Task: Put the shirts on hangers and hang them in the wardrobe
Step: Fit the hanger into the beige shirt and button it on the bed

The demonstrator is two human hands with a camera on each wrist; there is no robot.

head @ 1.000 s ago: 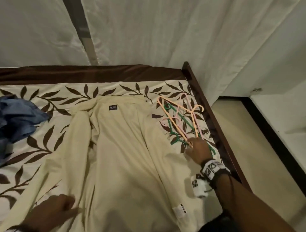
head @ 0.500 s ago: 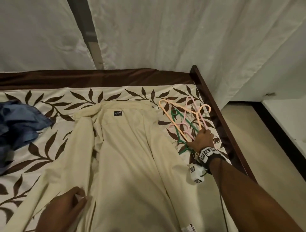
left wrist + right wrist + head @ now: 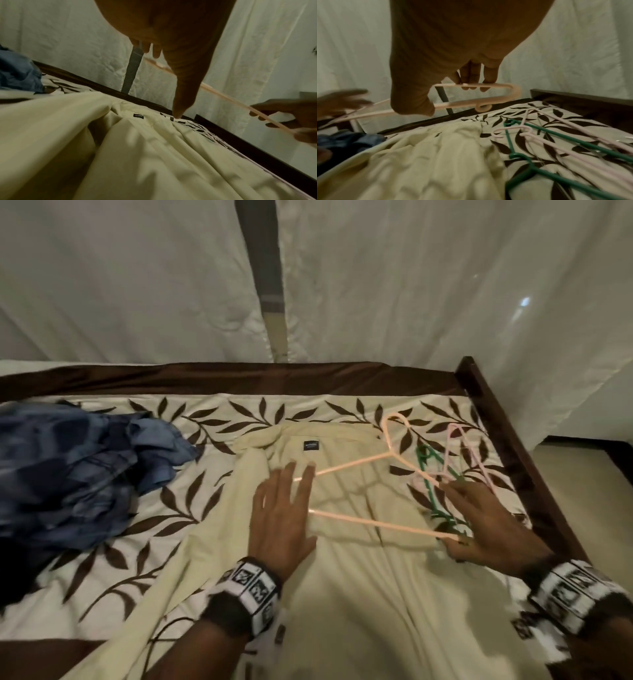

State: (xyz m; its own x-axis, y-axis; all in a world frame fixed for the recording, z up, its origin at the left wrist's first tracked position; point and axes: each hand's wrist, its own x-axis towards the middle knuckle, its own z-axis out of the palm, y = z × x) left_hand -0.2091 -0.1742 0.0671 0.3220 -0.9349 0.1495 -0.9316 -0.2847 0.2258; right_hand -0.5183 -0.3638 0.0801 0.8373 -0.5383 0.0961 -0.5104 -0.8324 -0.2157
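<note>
A cream shirt lies spread open on the bed, collar toward the far edge. My right hand grips the right end of a peach hanger and holds it above the shirt's upper part. The right wrist view shows its fingers curled over the peach hanger. My left hand is spread flat with straight fingers over the hanger's left end. A green hanger and pink hangers lie on the bedspread to the right. A blue shirt pile sits at the left.
The bed has a dark wooden frame along its far and right sides. White curtains hang close behind it. Bare floor shows past the right rail.
My right hand has lifted the peach hanger out of the pile and swung it left over the shirt. My left hand has moved up from the shirt's lower left to the hanger's left end.
</note>
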